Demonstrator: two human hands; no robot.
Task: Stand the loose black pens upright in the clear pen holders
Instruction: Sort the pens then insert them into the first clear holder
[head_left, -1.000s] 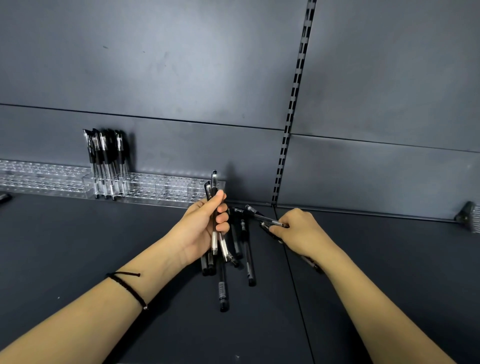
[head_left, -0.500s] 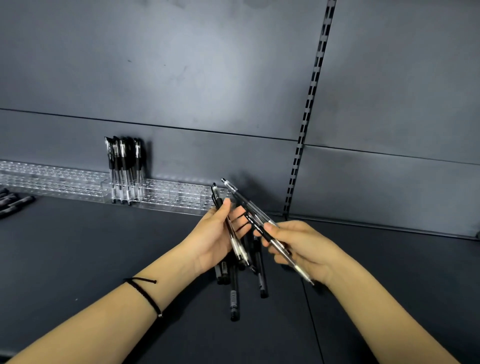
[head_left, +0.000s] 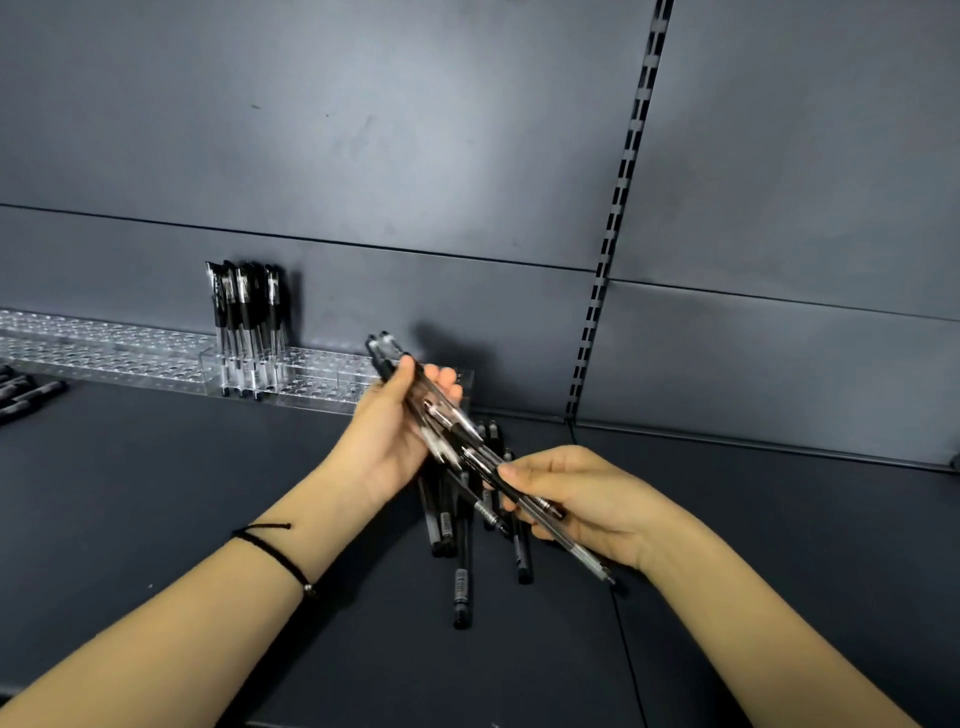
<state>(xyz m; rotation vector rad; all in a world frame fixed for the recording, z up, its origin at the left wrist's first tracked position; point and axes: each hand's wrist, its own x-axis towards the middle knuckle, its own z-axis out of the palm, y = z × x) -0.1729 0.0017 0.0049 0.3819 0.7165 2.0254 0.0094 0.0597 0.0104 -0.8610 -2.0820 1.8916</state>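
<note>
Under your fingers, loose black pens (head_left: 462, 587) heaped on the shelf (head_left: 156, 493), left fingers (head_left: 449, 382) gripping a bundle (head_left: 441, 415), right fingers (head_left: 524, 475) pinching one pen (head_left: 537, 503), clear pen holders (head_left: 322, 374) just beyond your left fingers.

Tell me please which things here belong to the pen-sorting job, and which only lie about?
Job: left hand gripping a pen bundle; right hand pinching a pen; loose pens on the shelf; clear pen holders; standing pens.
Lying about: black wrist cord; slotted wall rail.

Loose pens (head_left: 462, 584) heaped flat; clear holders (head_left: 318, 378) behind, w/ upright pens (head_left: 243, 317).
</note>
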